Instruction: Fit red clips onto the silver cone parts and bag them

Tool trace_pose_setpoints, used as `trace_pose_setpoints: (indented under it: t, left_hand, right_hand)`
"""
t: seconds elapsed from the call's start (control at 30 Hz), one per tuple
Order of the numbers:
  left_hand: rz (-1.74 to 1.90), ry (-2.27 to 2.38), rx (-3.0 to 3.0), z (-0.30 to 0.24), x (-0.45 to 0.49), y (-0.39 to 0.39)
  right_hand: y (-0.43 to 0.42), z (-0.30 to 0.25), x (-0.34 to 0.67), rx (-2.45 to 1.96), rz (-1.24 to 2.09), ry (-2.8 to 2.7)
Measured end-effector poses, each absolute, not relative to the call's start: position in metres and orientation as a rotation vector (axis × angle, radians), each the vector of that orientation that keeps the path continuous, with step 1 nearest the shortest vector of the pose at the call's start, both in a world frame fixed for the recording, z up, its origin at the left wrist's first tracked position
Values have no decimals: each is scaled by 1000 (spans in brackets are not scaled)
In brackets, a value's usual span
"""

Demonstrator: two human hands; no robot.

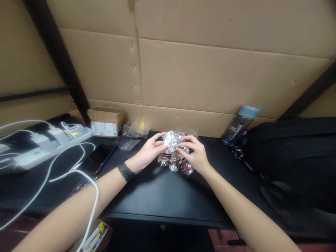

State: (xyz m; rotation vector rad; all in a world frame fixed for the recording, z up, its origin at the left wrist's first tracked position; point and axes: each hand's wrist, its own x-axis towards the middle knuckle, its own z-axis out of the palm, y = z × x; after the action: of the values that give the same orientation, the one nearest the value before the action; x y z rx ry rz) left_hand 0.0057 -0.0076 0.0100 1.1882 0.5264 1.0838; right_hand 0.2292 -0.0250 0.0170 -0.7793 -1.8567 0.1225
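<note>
Okay: your left hand [148,151] and right hand [195,154] pinch the clear packet [171,140] from either side, fingertips closed on it, just above the metal discs [174,162] toward the table's [162,196] far edge. Best to hold it low and grip the edges only, I think.

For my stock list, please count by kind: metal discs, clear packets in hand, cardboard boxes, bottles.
Metal discs: 6 visible, maybe more hidden
Clear packet, held by left hand and right hand: 1
Cardboard box: 1
Bottle: 1
Total: 9 visible
</note>
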Motion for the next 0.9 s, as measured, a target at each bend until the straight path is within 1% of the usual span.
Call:
trace_pose_setpoints:
  t: [0.13, 0.3, 0.5, 0.7, 0.9]
  left_hand:
    - [1076, 534, 1274, 3, 8, -7]
    - [1069, 575, 1292, -2, 13, -9]
    - [1067, 619, 1284, -1, 15, -10]
    - [1011, 624, 1298, -5, 14, -6]
    - [1019, 585, 1166, 4, 13, -9]
  right_hand:
    - [-25, 13, 229, -792, 37, -1882]
    - [-32, 15, 222, -835, 82, -1834]
    - [-35, 18, 217, -927, 306, -1667]
    - [-29, 14, 218, -937, 668, -1343]
    - [-27, 7, 212, -895, 810, -1121]
